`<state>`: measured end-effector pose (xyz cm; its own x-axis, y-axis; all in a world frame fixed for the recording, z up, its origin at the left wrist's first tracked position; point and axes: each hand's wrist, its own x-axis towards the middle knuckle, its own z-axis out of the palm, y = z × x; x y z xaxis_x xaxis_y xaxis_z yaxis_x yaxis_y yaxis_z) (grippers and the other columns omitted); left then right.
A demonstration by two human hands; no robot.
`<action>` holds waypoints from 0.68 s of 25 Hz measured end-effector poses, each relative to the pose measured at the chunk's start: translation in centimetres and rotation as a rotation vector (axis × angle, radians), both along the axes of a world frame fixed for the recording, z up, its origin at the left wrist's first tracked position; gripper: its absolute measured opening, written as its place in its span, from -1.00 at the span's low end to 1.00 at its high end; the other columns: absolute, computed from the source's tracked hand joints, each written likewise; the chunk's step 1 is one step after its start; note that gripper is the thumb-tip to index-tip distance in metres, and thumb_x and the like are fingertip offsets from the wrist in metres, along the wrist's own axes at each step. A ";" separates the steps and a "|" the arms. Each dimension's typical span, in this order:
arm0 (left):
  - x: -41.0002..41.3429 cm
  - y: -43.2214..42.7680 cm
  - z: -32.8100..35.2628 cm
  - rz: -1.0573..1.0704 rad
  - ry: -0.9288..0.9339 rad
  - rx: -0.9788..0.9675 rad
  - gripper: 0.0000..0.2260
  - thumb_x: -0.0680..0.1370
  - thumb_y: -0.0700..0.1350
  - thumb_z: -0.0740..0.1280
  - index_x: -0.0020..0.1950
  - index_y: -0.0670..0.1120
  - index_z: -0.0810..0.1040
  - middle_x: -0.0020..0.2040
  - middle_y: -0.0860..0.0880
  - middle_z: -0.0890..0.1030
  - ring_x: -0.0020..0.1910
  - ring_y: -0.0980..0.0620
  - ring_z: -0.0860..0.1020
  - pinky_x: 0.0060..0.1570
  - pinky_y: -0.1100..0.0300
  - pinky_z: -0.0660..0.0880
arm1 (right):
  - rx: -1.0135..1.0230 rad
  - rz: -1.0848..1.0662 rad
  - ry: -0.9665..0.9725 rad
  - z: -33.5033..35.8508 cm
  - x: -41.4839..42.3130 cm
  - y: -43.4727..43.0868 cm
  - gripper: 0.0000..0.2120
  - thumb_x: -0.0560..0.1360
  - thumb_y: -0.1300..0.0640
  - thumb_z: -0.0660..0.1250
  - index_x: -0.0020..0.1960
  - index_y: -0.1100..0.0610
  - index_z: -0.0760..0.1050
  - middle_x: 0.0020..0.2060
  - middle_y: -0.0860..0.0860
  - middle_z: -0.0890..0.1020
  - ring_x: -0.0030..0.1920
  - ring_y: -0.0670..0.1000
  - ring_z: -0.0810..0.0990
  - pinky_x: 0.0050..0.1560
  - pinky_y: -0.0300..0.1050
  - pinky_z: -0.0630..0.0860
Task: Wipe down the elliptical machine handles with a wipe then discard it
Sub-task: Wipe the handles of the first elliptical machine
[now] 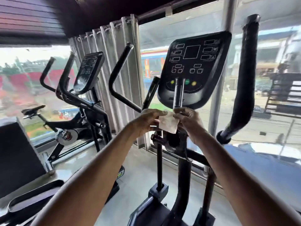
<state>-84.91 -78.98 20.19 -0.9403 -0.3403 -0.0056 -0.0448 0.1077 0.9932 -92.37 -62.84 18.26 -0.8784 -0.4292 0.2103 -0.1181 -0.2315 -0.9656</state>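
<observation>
A small white wipe (168, 122) hangs spread between my two hands, just below the elliptical's console (193, 67). My left hand (146, 120) pinches its upper left edge and my right hand (189, 121) pinches its upper right edge. The short inner grip (178, 95) stands upright right above my right hand. The left moving handle (119, 75) bends away to the left of my hands. To the right rises the padded right moving handle (244, 82). Neither hand touches a handle.
An exercise bike (76, 101) stands to the left by the window. A grey curtain (114, 62) hangs behind the left handle. Glass window panes run along the front. A dark box-like object (17, 152) sits at the far left. The elliptical's frame and pedals (156, 193) lie below my arms.
</observation>
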 end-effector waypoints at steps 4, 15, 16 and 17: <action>-0.8 -0.5 -0.6 -0.060 0.100 0.032 -0.81 0.50 -0.26 0.50 0.10 -0.22 0.62 -0.12 -0.11 0.70 -0.15 -0.07 0.69 -0.21 0.11 0.66 | 0.051 -0.018 0.024 0.1 1.7 0.6 -0.84 0.47 0.20 0.51 0.03 0.18 0.62 -0.05 0.16 0.72 -0.10 0.13 0.71 0.00 0.07 0.64; -7.7 -0.9 2.0 0.131 0.232 -0.022 -0.95 0.55 -0.23 0.47 -0.07 -0.11 0.63 -0.16 -0.10 0.69 -0.23 0.01 0.64 -0.25 0.17 0.60 | 0.114 -0.662 0.200 2.2 -3.1 -0.4 -0.78 0.46 0.08 0.48 -0.30 0.13 0.56 -0.41 -0.03 0.63 -0.33 0.08 0.63 -0.28 -0.02 0.58; -8.7 -1.1 2.4 0.152 0.236 -0.050 -0.93 0.56 -0.23 0.45 -0.09 -0.09 0.62 -0.17 -0.09 0.68 -0.23 0.01 0.62 -0.21 0.12 0.60 | 0.147 -0.711 0.221 2.9 -3.8 -0.9 -0.70 0.48 0.09 0.46 -0.36 0.17 0.50 -0.49 -0.06 0.53 -0.42 0.02 0.51 -0.36 -0.09 0.44; -9.8 -1.3 3.0 0.167 0.251 -0.073 -0.91 0.56 -0.24 0.43 -0.10 -0.07 0.61 -0.18 -0.08 0.66 -0.23 0.00 0.59 -0.17 0.07 0.58 | 0.186 -0.761 0.253 3.5 -4.4 -1.5 -0.63 0.50 0.10 0.43 -0.41 0.17 0.42 -0.53 -0.06 0.43 -0.46 -0.03 0.39 -0.37 -0.09 0.31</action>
<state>-94.70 -80.33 23.15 -0.8401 -0.4814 0.2498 0.1776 0.1911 0.9654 -96.72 -64.29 21.79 -0.8789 0.2169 0.4247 -0.3971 0.1603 -0.9037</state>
